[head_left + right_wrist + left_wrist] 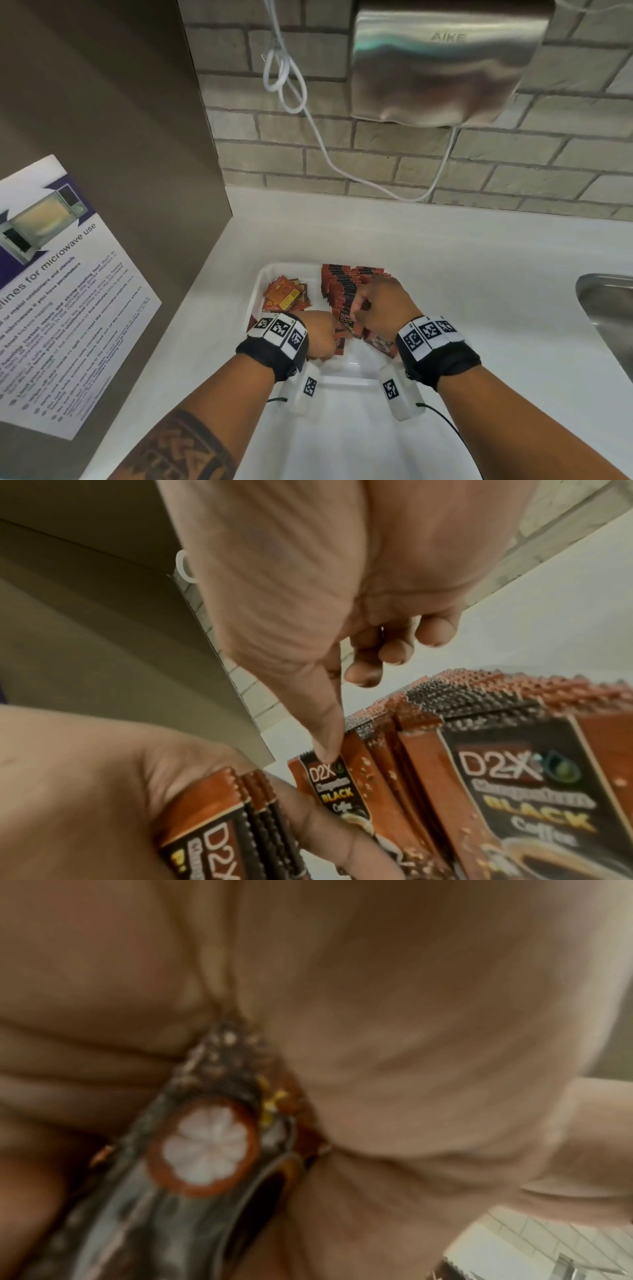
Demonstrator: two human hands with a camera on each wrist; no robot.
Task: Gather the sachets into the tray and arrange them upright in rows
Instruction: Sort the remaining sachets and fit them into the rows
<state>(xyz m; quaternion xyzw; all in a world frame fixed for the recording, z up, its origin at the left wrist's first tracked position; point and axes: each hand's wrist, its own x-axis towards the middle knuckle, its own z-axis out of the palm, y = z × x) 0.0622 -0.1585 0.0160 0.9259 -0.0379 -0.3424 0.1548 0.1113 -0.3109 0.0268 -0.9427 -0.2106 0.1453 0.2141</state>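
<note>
Left hand grips sachets; right hand apparently pinching sachet row.

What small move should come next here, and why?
Probably slip the left hand's small bunch of sachets upright onto the near end of the row in the tray; the right hand is on that row, thumb at its front sachet.

Your white tray sits at the centre of the head view, low in frame. Red-and-black sachets marked "D2X Black Coffee" stand upright in packed rows along its right half. A loose orange heap lies flat in its upper-left corner. A few sachets show at the right-wrist view's lower left, held together.
</note>
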